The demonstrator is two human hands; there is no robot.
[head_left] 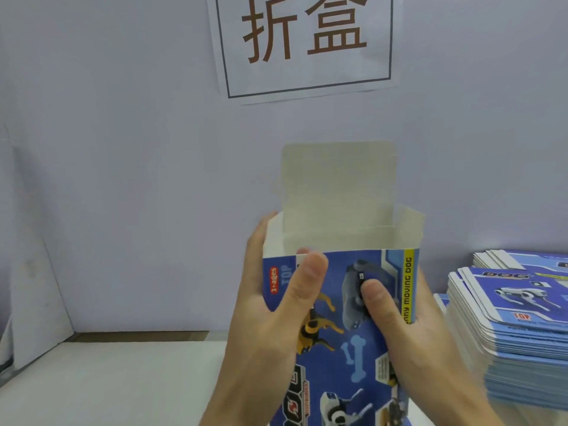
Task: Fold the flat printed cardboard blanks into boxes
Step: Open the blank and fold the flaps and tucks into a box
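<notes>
Both hands, left hand [270,305] and right hand [399,321], grip blue printed cardboard box [347,305], lid flap [338,186] upright; squeezing risks buckling its walls.

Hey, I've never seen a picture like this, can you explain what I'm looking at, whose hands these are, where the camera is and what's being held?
There is no machine here: this is one picture from a camera worn on a person's head, looking forward and down at their own hands. The left hand and the right hand both grip a blue printed cardboard box, opened into shape, thumbs on its front. Its top is open, with the lid flap standing upright at the back. To the right, a stack of flat blanks with the same print lies on the table. On the wall behind hangs a paper sign with two Chinese characters.
</notes>
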